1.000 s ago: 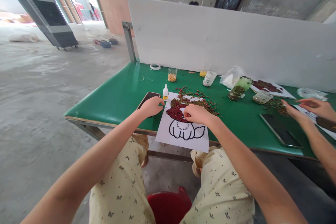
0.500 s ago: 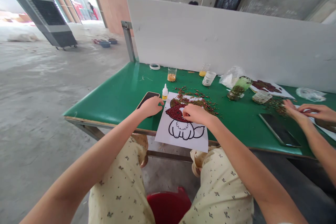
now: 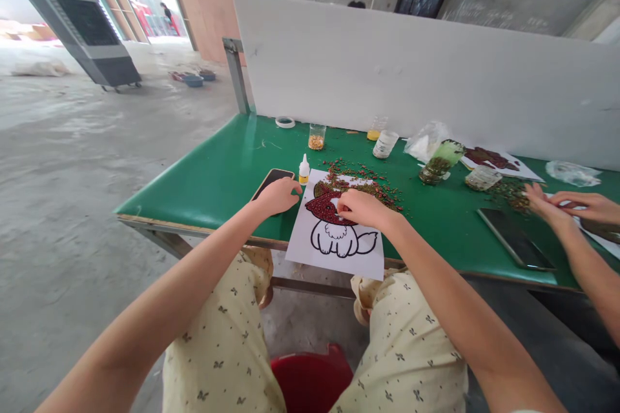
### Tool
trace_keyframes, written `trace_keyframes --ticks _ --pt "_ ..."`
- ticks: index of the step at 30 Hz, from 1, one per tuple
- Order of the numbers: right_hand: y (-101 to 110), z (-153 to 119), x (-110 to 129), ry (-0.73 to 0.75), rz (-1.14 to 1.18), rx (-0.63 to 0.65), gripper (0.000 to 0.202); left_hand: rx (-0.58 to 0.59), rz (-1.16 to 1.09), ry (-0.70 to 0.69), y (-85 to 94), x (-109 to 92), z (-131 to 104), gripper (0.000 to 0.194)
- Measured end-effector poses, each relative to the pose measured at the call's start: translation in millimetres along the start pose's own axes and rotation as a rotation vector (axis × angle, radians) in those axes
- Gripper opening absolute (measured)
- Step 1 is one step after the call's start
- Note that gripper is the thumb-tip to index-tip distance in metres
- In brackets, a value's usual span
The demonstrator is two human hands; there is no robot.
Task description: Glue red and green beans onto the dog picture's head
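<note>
A sheet of paper [image 3: 310, 248] with an outlined fox drawing lies at the table's front edge. Dark red beans cover most of the fox's head [image 3: 322, 208], and green grains fill one ear. My right hand [image 3: 363, 208] is over the head with fingertips pinched together; whatever they hold is too small to make out. Resting over the phone [image 3: 271, 177], my left hand [image 3: 281, 195] has loosely bent fingers near the paper's left edge, nothing visible in them. A small white glue bottle [image 3: 304, 171] with a yellow label stands just beyond it.
Mixed beans and grains [image 3: 382, 193] are scattered behind the paper. A cup of corn kernels [image 3: 316, 137], a tipped cup [image 3: 386, 144] and a jar of green grains [image 3: 438, 164] stand farther back. Another person's hands [image 3: 566, 203] work at right, near a second phone [image 3: 516, 239].
Both my hands stay almost where they were. The view shifts very slightly; the other person's hand at right moves a little.
</note>
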State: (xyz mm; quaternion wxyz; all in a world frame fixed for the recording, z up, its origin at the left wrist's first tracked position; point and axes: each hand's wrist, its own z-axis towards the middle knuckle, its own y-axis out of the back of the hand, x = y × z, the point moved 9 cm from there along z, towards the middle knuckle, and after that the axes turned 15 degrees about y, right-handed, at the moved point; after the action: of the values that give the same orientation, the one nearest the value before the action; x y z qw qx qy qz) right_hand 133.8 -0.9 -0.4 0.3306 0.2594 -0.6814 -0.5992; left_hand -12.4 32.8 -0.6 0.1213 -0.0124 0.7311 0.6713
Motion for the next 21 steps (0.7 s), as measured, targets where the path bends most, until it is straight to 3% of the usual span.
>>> trace_keyframes --ticks 21 --pt "-1.1 0.6 4.6 0.02 0.003 0.011 0.013 0.007 0.012 0.0 -1.0 0.1 -0.8 0.03"
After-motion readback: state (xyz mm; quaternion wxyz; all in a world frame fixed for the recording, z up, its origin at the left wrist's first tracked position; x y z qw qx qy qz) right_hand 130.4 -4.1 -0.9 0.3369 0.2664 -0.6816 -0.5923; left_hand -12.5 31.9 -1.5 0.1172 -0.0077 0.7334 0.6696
